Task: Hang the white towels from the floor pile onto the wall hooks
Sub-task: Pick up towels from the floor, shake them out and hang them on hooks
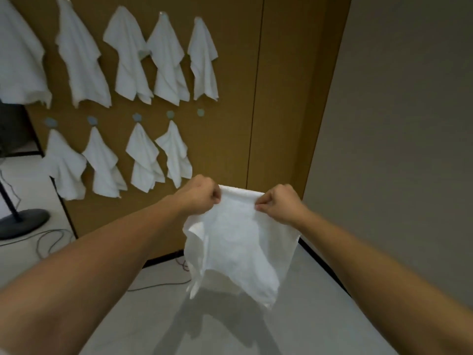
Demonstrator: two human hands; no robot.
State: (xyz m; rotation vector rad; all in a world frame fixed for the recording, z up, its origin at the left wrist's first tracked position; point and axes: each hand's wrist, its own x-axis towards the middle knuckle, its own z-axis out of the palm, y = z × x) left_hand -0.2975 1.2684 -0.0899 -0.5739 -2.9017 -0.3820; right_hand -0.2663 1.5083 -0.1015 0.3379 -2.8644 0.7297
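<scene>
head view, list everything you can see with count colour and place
hung towels: nine, white, in two rows on the wall, five above and four below
held towel: one, white, hanging between both hands over the floor
free hook: one, pale blue-green, right end of the lower row
wall: one, brown panels, ahead
side wall: one, grey, right
floor: light grey, below
stand: one, black, round base, far left
cables: dark, on the floor along the wall
hands: two, left and right pinch the held towel's top edge
</scene>
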